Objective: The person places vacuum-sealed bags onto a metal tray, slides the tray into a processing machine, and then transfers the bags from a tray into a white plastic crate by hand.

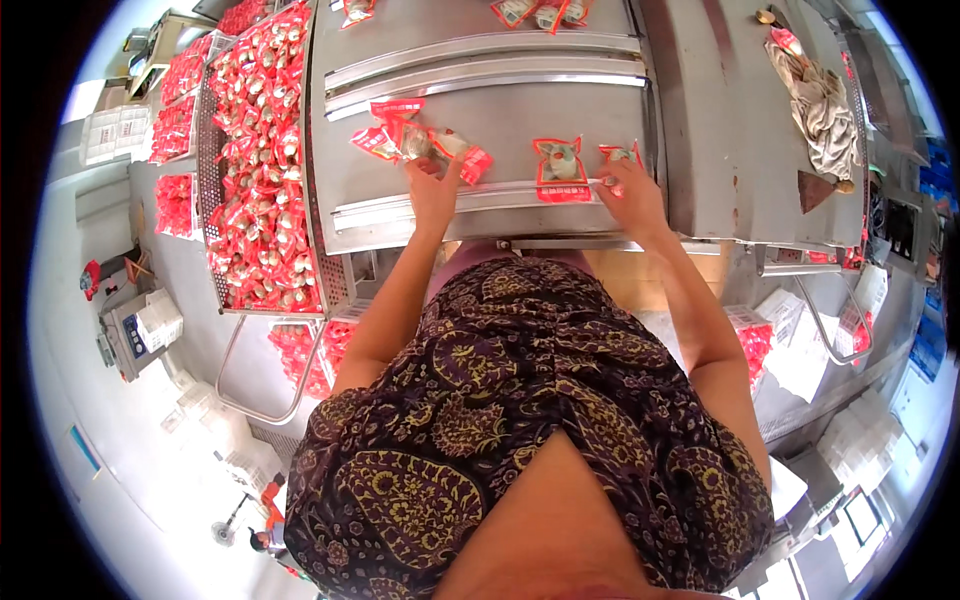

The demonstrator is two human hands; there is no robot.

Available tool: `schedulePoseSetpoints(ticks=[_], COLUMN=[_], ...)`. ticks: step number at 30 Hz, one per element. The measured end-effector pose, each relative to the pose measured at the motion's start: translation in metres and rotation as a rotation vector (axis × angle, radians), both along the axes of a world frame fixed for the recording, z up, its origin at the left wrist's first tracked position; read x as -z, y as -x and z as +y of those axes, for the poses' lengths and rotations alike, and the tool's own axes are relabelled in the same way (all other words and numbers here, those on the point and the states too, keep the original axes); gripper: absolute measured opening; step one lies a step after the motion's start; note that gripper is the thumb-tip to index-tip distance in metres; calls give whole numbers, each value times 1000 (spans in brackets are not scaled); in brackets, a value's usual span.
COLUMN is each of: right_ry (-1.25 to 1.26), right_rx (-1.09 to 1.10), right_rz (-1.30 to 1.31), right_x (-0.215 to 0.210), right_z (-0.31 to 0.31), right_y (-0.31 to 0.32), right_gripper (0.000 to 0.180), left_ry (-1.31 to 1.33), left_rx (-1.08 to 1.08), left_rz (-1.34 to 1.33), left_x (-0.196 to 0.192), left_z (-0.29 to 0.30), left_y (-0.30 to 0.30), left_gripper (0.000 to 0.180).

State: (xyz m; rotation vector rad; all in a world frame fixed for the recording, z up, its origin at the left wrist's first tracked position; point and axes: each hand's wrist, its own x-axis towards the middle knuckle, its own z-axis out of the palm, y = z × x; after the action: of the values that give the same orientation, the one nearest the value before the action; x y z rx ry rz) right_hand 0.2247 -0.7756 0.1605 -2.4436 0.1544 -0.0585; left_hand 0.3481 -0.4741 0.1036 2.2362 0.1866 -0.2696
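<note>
My left hand [434,195] is closed at the lower edge of a small cluster of red-and-clear plastic packets [412,138], with thumb and forefinger against them. Each packet holds something pale and roundish. On the right, my right hand [635,202] has its fingers bent round a similar packet [622,153], most of which they cover. Between my hands another packet [560,168] lies flat, its red lower end over the metal rail. All of these rest on the steel table [500,120] close to its near edge.
A perforated metal trough [312,180] heaped with red packets [262,130] stands to the left. Raised rails [480,72] cross the table, with more packets [545,14] beyond. A crumpled cloth [822,110] lies at the far right. Bent metal tube handles [290,415] stick out at both sides.
</note>
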Motion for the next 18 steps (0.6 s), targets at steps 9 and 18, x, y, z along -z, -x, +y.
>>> schedulePoseSetpoints(ticks=[9, 18], right_ry=[-437, -1068], right_rx=[32, 264], right_rz=[226, 931], right_x=[66, 93], right_z=[85, 97], right_y=[-113, -131], right_gripper=[21, 24], left_ry=[611, 419], left_rx=[-118, 181], left_rz=[651, 607], left_x=[36, 23], left_z=[22, 28], left_y=[-34, -37], left_gripper=[37, 25])
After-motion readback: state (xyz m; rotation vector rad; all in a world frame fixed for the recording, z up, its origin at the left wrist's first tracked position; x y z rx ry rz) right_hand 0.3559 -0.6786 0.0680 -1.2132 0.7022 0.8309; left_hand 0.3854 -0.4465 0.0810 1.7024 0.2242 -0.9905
